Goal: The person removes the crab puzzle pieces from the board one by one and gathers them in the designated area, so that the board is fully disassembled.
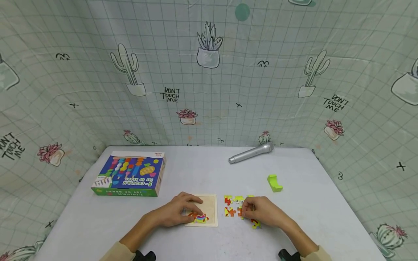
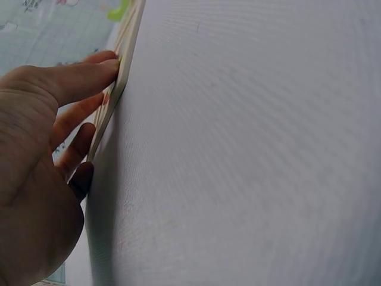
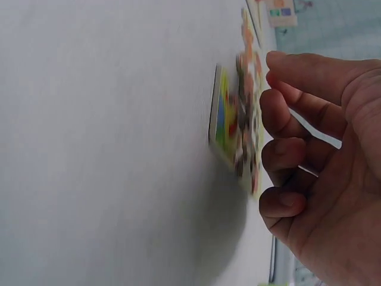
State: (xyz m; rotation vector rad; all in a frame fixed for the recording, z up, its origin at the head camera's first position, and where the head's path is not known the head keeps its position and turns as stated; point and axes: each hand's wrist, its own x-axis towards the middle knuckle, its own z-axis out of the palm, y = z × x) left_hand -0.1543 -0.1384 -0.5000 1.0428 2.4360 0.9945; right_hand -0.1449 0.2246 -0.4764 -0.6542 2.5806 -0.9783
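My left hand [image 1: 180, 210] lies over the wooden puzzle tray [image 1: 212, 206], its fingertips touching colourful puzzle pieces [image 1: 201, 219] at the tray's near side. In the left wrist view, the thumb of the left hand [image 2: 47, 119] is at the tray edge [image 2: 122, 74]. My right hand [image 1: 265, 211] hovers over loose jigsaw pieces [image 1: 230, 212] to the right of the tray. In the right wrist view, the right hand [image 3: 321, 149] has loosely bent fingers, with nothing visible between thumb and index finger. A blurred yellow-edged puzzle piece [image 3: 220, 113] lies below them; the hand partly hides the pieces in the head view.
A blue and green toy box [image 1: 130, 175] lies at the back left of the white table [image 1: 196, 174]. Toward the back right are a silver microphone-shaped object [image 1: 251, 153] and a lime-green block [image 1: 274, 183]. A patterned cloth [image 1: 209, 94] hangs behind.
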